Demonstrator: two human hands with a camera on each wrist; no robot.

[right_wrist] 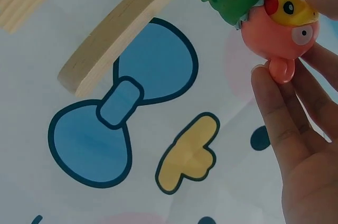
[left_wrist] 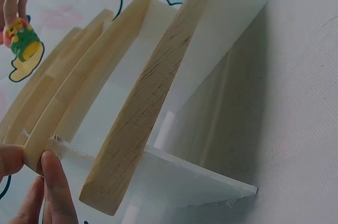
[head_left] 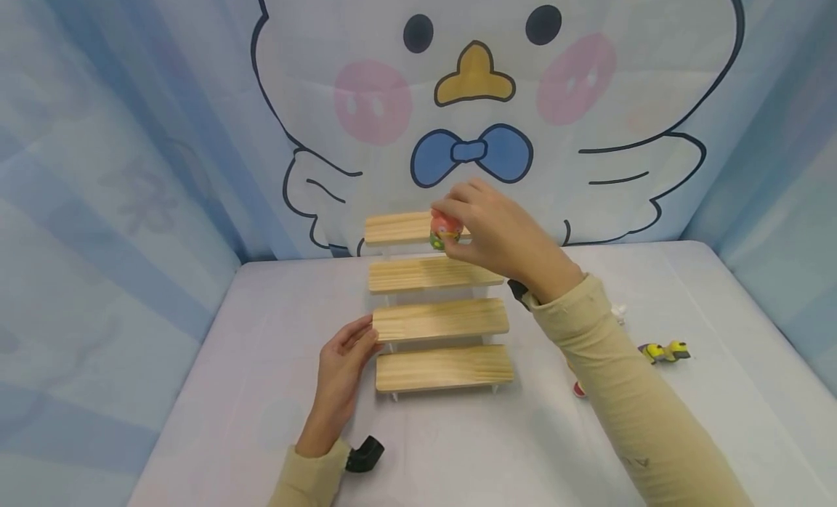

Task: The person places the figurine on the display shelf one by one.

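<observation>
Beige sleeve (head_left: 628, 391), fingers (right_wrist: 277, 115) pinching figurine (right_wrist: 264, 31), coral-topped, green-bodied

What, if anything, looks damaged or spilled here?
In the left wrist view, the lowest board has dark, scratch-like streaks, and the white support beneath shows ragged edges, perhaps torn film. Nothing looks spilled.

Was closed in at the back by a curtain (head_left: 471, 116) printed with a big white bird (head_left: 307, 64), complete with dark eyes (head_left: 418, 33), pink cheeks (head_left: 373, 102), a yellow beak (head_left: 475, 80) and a blue bow tie (head_left: 469, 152). Was flanked on both sides by pale blue drapes (head_left: 111, 202). Had below a white table (head_left: 261, 369) with rounded far corners, softly lit, faintly shadowed.
</observation>
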